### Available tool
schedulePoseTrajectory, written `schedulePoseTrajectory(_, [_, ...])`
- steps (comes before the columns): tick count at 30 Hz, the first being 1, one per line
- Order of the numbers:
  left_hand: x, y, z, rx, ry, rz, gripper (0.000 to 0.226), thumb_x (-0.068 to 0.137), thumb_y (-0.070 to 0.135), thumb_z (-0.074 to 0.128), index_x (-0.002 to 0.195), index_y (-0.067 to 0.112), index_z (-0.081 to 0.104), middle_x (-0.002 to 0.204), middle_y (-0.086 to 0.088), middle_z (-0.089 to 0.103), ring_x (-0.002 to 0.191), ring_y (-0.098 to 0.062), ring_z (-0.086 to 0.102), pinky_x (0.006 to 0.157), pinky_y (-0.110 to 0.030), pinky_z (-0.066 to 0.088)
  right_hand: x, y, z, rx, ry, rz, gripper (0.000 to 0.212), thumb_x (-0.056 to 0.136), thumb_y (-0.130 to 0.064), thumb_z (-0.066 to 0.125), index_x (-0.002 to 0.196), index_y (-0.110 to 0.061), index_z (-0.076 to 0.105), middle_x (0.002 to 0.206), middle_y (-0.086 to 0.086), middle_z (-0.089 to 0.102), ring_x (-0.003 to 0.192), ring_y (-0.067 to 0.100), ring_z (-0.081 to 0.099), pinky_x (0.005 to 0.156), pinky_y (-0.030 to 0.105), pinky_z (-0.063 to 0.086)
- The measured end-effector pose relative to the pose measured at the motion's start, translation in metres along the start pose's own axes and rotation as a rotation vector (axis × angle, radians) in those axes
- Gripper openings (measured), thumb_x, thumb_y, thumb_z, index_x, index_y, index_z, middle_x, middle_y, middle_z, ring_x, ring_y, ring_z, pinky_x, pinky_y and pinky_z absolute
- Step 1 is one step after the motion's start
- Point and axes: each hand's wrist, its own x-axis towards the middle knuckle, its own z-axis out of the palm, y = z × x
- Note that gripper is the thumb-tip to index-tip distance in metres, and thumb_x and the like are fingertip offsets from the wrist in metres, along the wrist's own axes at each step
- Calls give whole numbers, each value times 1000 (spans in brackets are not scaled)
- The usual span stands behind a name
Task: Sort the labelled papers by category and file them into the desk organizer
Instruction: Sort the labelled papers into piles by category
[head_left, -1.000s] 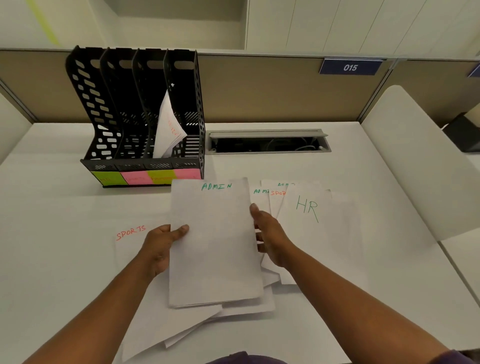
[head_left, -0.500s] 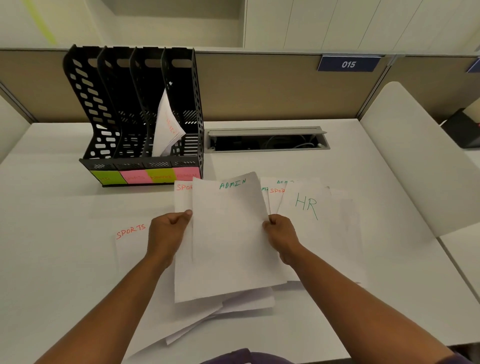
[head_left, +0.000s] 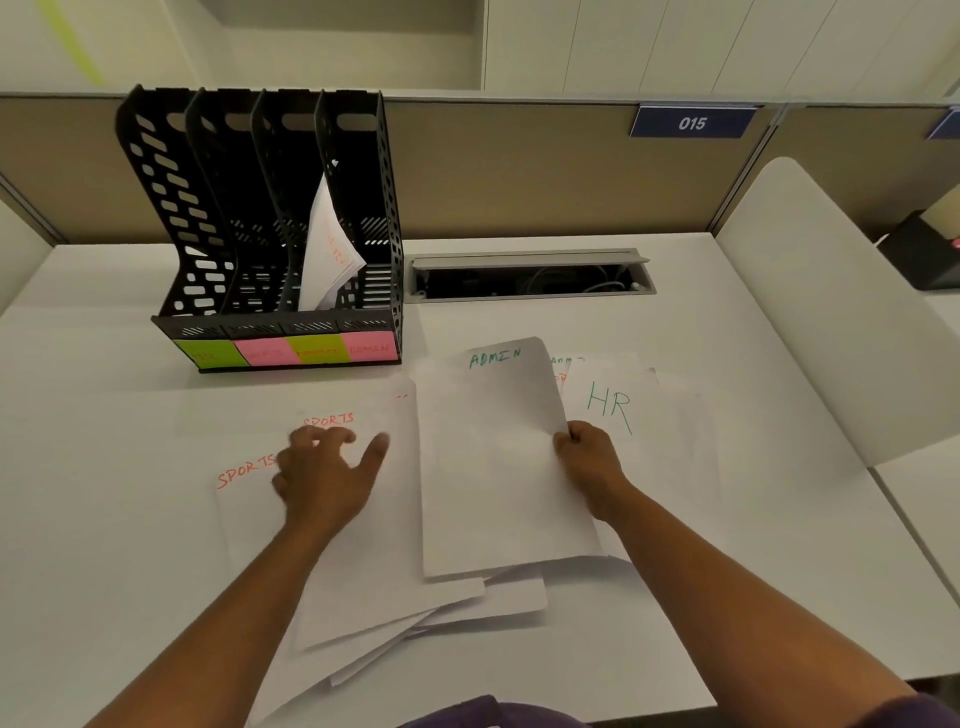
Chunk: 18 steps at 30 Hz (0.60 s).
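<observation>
A white worktop (head_left: 571, 322) backed by a tan partition carries the black desk organizer (head_left: 270, 228). The left hand (head_left: 324, 478) lies spread on a SPORTS sheet (head_left: 363, 519); the right hand (head_left: 589, 462) pinches the ADMIN sheet (head_left: 493, 457).

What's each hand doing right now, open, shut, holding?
Left hand: open, fingers spread flat on the SPORTS paper.
Right hand: holding the ADMIN paper, pinching its right edge.
</observation>
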Motion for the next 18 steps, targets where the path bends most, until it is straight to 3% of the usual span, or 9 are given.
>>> schedulePoseTrajectory(2, [0, 17, 3, -537, -232, -110, 87, 77, 79, 62, 141, 22, 50, 137, -9, 55, 119, -28, 58, 99, -47, 49, -1, -2, 7, 22, -34, -11, 23, 101, -18, 47, 100, -6, 68, 103, 23, 70, 80, 31, 63, 81, 52, 59])
schedulePoseTrajectory(4, [1, 25, 8, -869, -422, -252, 92, 75, 66, 77, 147, 22, 40, 130, -8, 62, 110, -28, 67, 98, -48, 54, -1, -6, 14, 35, -82, -17, 22, 101, -19, 49, 99, -10, 69, 103, 21, 72, 84, 35, 67, 85, 56, 58])
schedulePoseTrajectory(7, [5, 21, 20, -790, -368, -254, 53, 85, 24, 82, 129, 19, 54, 119, -9, 71, 102, -29, 71, 92, -54, 57, 0, -12, 23, 3, -154, -35, 19, 99, -19, 55, 100, -10, 71, 103, 18, 74, 91, 36, 71, 86, 53, 58])
schedulePoseTrajectory(9, [9, 15, 29, -742, -295, -270, 32, 88, 12, 77, 117, 15, 63, 114, -8, 73, 96, -28, 71, 86, -48, 59, 4, -15, 26, -66, -146, -79, 16, 98, -17, 58, 104, -10, 70, 109, 12, 74, 101, 33, 70, 92, 48, 58])
schedulePoseTrajectory(12, [12, 9, 31, -705, -250, -276, 20, 90, 9, 71, 109, 13, 67, 106, -6, 74, 90, -24, 70, 72, -35, 56, 13, -23, 29, -163, -62, -136, 28, 97, -12, 52, 121, -15, 67, 125, 7, 69, 113, 29, 64, 95, 40, 54])
schedulePoseTrajectory(15, [13, 8, 32, -665, -242, -270, 18, 92, 10, 69, 109, 13, 68, 103, -4, 73, 90, -25, 70, 70, -34, 55, 25, -32, 33, -324, -19, -236, 33, 99, -12, 50, 128, -13, 65, 130, 4, 67, 120, 24, 60, 94, 26, 44])
schedulePoseTrajectory(18, [16, 10, 31, -669, -242, -258, 17, 93, 11, 66, 110, 14, 67, 102, -1, 72, 90, -25, 69, 66, -32, 54, 39, -42, 37, -399, -35, -278, 37, 99, -11, 53, 135, -12, 62, 134, 7, 64, 125, 24, 58, 100, 28, 41])
